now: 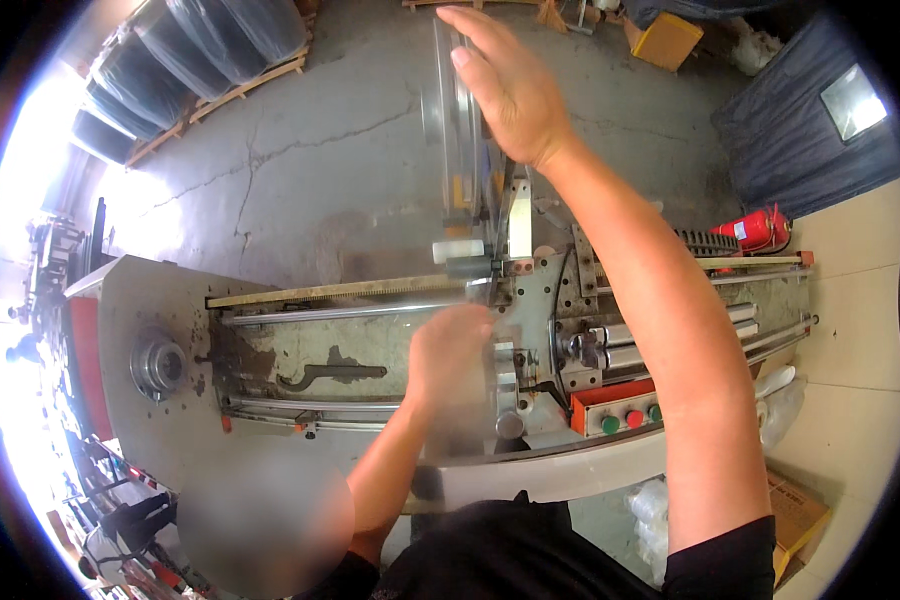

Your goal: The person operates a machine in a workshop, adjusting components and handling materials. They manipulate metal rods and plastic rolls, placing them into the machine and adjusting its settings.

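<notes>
Clear plastic tube point(457, 130) stands upright on the machine carriage point(530, 300); right hand point(505, 85) rests open-palmed near its top, left hand point(450, 350) blurred at its base, grip unclear

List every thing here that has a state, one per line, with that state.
Right hand: raised, fingers flat against the clear strip.
Left hand: blurred, low on the strip at the carriage.
Clear strip: stretched upright from the carriage.
Carriage: sitting on the rails.
Spanner: lying flat on the machine bed.
Fire extinguisher: lying on its side.
</notes>
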A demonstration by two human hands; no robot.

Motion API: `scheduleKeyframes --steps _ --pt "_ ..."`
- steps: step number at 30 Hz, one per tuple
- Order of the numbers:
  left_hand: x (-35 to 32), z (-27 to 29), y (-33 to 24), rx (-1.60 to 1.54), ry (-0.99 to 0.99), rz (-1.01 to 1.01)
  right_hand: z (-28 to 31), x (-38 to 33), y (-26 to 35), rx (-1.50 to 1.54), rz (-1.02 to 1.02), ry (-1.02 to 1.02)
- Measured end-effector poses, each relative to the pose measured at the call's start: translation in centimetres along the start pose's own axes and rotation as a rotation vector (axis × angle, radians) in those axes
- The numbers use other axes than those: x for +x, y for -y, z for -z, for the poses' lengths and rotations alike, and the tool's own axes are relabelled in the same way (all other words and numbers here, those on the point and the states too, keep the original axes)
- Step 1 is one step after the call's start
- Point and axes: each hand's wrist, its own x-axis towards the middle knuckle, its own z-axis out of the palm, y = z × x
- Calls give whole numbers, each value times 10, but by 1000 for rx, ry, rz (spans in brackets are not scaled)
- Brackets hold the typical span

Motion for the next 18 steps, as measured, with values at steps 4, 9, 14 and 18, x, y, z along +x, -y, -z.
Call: scheduleKeyframes --steps 4,9,14,18 --pt "-3 5 10 -101 34 5 1 2 1 5 -15 1" --pt "-11 10 19 -166 22 65 -3 4 -4 38 -2 46" --pt "-16 14 30 -150 55 85 -4 5 0 60 -10 71" --pt "-17 13 38 -88 107 -1 -3 5 -4 44 17 71"
